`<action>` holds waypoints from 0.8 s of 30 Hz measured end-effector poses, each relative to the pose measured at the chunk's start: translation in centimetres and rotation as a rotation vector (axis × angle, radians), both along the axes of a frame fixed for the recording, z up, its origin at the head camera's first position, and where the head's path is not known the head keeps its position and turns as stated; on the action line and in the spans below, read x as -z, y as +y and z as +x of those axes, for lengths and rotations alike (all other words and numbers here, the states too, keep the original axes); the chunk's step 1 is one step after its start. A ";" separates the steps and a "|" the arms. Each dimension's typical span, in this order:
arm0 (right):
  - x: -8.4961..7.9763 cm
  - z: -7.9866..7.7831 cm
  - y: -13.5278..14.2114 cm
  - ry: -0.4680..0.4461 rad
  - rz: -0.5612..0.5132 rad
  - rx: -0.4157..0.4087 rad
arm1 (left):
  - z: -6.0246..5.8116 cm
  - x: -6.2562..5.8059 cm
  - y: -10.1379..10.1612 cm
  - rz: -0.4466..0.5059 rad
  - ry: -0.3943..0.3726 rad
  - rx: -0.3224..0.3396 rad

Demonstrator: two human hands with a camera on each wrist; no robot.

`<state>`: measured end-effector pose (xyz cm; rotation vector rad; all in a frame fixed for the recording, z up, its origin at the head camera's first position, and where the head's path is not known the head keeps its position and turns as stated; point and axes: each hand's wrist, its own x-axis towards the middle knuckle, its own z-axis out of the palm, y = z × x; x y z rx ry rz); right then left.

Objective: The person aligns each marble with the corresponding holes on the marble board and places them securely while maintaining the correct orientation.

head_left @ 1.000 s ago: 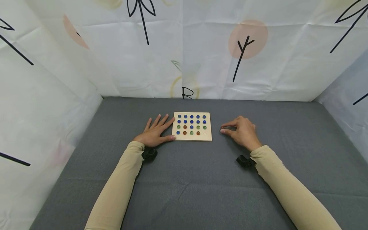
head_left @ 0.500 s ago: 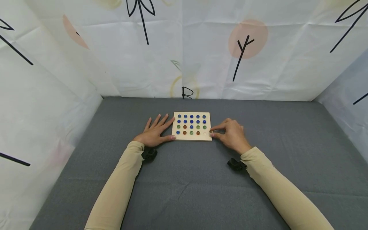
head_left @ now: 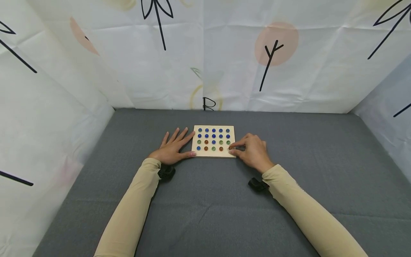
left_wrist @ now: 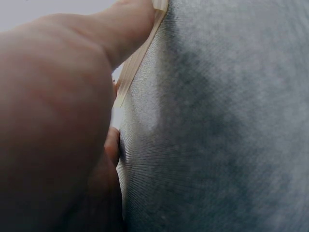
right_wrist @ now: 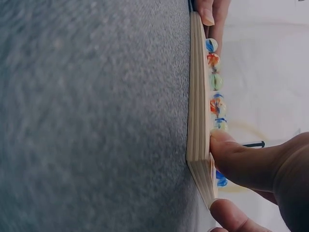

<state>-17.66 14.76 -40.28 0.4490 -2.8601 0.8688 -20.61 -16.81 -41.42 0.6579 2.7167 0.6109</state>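
A pale wooden board (head_left: 210, 153) lies flat on the grey cloth, with rows of glass marbles (head_left: 213, 136) in its hollows. Blue ones fill the two far rows; green, red-brown and blue ones mix in the two near rows. My left hand (head_left: 171, 150), fingers spread, rests beside the board with index finger and thumb touching its left edge. Thumb and index finger of my right hand (head_left: 253, 151) pinch a brownish marble (head_left: 230, 148) at the board's near right corner. In the right wrist view the fingers mostly hide that marble.
Grey cloth (head_left: 205, 207) covers the table around the board. White printed fabric (head_left: 231, 53) rises behind it and at both sides. A black wrist camera (head_left: 167, 173) sits under the left wrist and another (head_left: 257, 184) under the right.
My right hand has moved left from beyond the board's right side to its near right corner, carrying the marble. The left hand and the board have stayed still.
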 end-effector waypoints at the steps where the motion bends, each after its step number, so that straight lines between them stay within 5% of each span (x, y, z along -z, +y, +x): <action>1: 0.0 0.0 -0.1 0.003 0.000 -0.002 | 0.0 0.0 0.0 -0.001 0.000 -0.001; 24: -0.2 0.3 0.0 -0.003 0.005 0.009 | -0.3 0.4 0.1 0.009 0.003 0.017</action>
